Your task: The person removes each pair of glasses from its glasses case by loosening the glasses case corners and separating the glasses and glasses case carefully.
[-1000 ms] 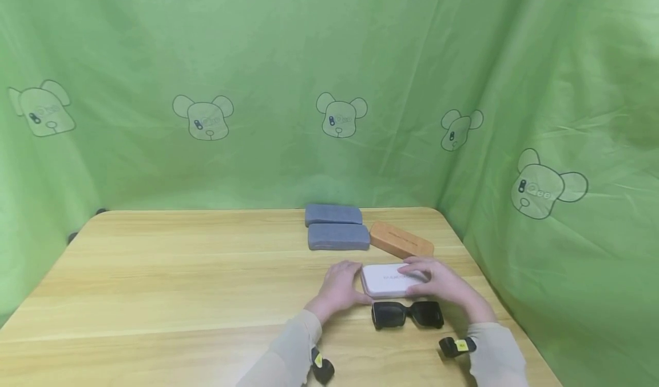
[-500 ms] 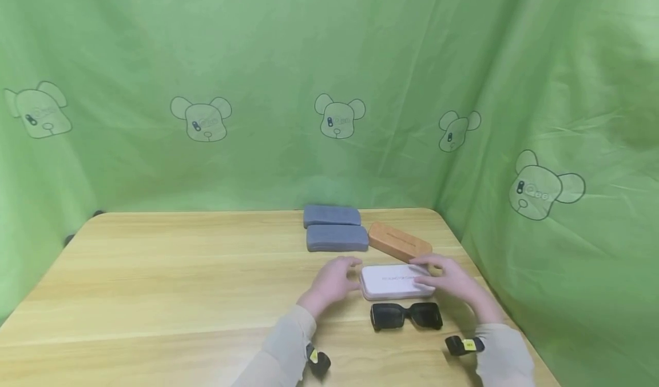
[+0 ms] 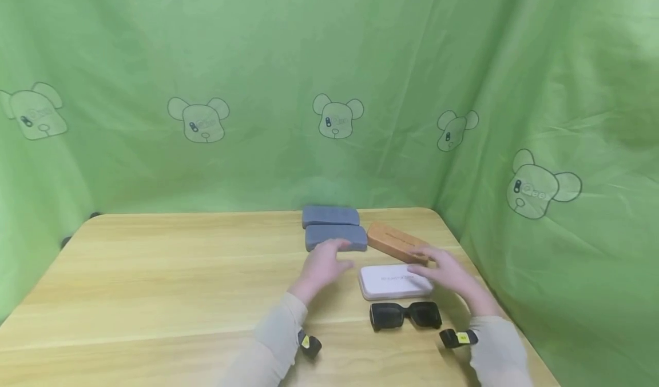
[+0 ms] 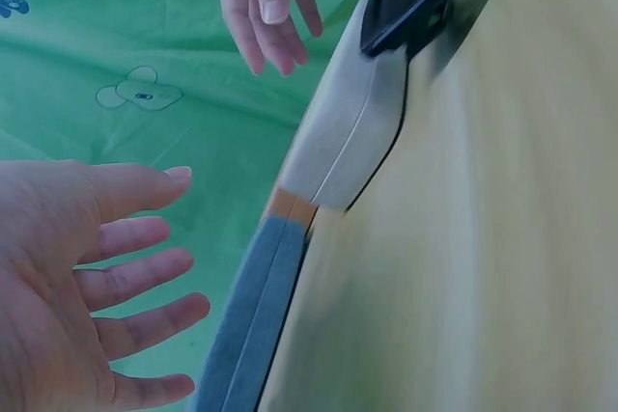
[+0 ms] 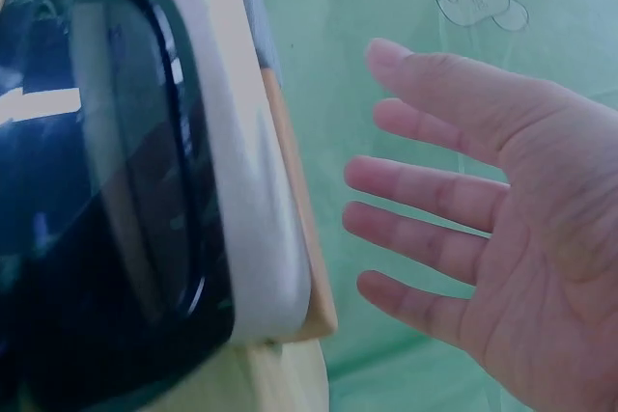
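Observation:
A white glasses case [image 3: 391, 283] with lettering on its lid lies closed on the table. Just in front of it sit black sunglasses [image 3: 405, 316], their lenses large and dark in the right wrist view. My left hand [image 3: 323, 266] is raised to the left of the white case, fingers spread and holding nothing. Over the case's right end hovers my right hand [image 3: 447, 270], its fingers extended, with a gap to the case in the right wrist view. Behind the white case rests an orange-brown glasses case [image 3: 395, 242], set at an angle.
Two blue-grey glasses cases [image 3: 336, 238] lie one behind the other near the table's back edge. A green curtain [image 3: 257, 164] with bear-head prints surrounds the wooden table [image 3: 170, 284]. Each forearm wears a black wrist camera.
Both hands have come off the white case: the left moved up and to the left, the right lifted slightly. The case and sunglasses stay in place.

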A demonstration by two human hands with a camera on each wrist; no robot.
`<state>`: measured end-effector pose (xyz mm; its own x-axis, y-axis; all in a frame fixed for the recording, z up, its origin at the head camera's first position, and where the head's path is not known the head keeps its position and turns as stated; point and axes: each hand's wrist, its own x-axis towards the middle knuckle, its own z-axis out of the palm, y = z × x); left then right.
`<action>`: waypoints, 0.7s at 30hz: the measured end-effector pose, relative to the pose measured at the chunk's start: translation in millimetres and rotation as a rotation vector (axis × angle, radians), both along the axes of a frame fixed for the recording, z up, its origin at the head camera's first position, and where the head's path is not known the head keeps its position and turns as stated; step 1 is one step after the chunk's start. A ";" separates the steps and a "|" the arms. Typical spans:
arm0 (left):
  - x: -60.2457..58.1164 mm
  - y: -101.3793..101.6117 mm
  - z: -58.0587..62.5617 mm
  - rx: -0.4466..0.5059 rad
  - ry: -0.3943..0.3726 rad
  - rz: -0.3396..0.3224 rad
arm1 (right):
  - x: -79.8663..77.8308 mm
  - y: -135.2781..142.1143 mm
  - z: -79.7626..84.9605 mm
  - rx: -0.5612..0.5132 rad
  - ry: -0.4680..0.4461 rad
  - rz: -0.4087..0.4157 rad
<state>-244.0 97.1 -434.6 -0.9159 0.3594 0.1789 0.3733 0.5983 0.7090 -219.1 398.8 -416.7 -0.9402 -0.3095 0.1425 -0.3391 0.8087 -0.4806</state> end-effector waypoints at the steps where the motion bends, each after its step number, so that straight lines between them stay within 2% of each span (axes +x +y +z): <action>1: -2.7 -2.2 0.4 0.001 0.001 0.004 | -3.7 -2.0 0.8 0.009 -0.001 -0.002; 5: -13.4 -11.5 1.0 -0.014 0.010 0.019 | -19.1 -12.5 5.0 0.020 -0.024 -0.001; 12: -30.4 -30.6 -2.9 -0.090 0.078 0.070 | -48.2 -36.9 10.3 0.018 -0.057 0.079; 21: -48.6 -45.3 -12.2 -0.213 0.084 0.123 | -81.0 -64.0 13.4 0.124 -0.100 0.124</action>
